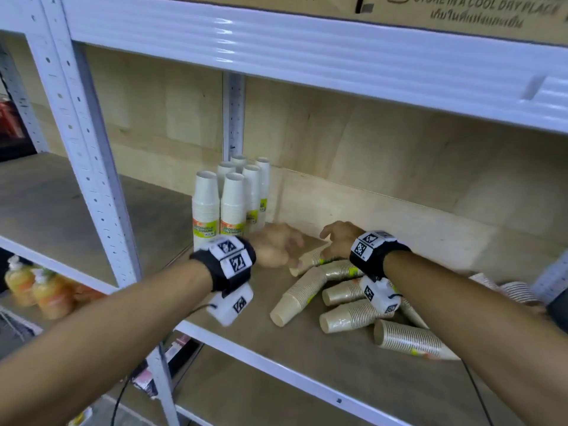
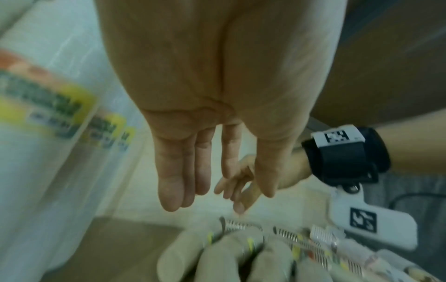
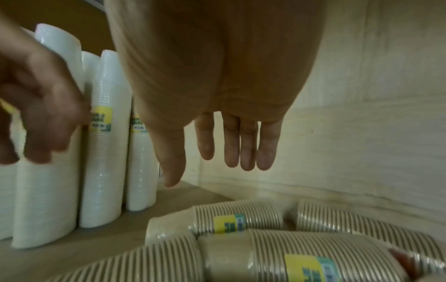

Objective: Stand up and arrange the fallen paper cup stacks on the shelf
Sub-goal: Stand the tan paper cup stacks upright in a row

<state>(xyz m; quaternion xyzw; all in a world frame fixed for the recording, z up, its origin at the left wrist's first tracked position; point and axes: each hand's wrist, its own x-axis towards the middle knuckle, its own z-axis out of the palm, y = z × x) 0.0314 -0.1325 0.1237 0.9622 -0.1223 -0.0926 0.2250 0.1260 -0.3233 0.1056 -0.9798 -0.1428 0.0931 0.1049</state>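
Note:
Several white paper cup stacks (image 1: pixel 229 199) stand upright in wrapped sleeves at the back left of the shelf board (image 1: pixel 246 339). To their right, several brown cup stacks (image 1: pixel 344 315) lie fallen in a heap. My left hand (image 1: pixel 284 245) and right hand (image 1: pixel 330 238) hover side by side above the heap's far end, over one fallen stack (image 1: pixel 307 259). Both hold nothing. The left wrist view shows the left hand's fingers (image 2: pixel 173 181) straight, above the brown stacks (image 2: pixel 231 253). The right hand's fingers (image 3: pixel 231 150) hang straight above a fallen stack (image 3: pixel 241 221), beside the white stacks (image 3: pixel 103 145).
The upper shelf beam (image 1: pixel 307 47) runs low overhead with a cardboard box on it. A perforated steel upright (image 1: pixel 86 155) stands at the left. More ribbed cups (image 1: pixel 518 292) lie at the far right. Bottles (image 1: pixel 46 292) sit on a lower shelf at the left.

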